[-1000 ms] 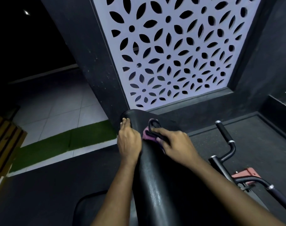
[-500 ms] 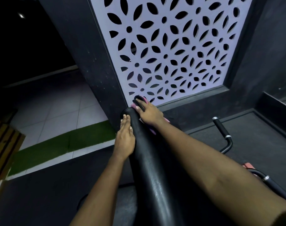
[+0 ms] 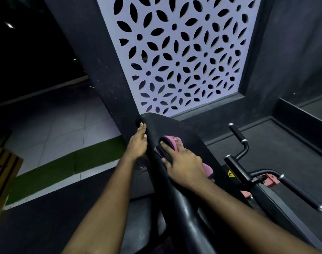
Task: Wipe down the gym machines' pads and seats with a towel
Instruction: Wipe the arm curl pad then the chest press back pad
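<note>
A long black back pad [image 3: 176, 182] of a gym machine runs from the bottom centre up to the wall. A pink towel with a dark edge [image 3: 170, 143] lies on the pad's upper part. My right hand [image 3: 182, 162] presses flat on the towel, fingers spread and mostly straight. Along the pad's left edge, near its top end, lies my left hand [image 3: 138, 142] with its fingers straight. Part of the towel is hidden under my right hand.
Black machine handles [image 3: 239, 142] and a bar [image 3: 296, 189] stick out to the right, with a red frame part [image 3: 270, 180] below. A white patterned screen [image 3: 182, 57] and dark wall stand close ahead. A green strip [image 3: 64, 167] crosses the floor on the left; a black seat [image 3: 143, 226] is below.
My right hand has drawn the towel back down the pad from its top end toward me. My left hand stays on the pad's left edge.
</note>
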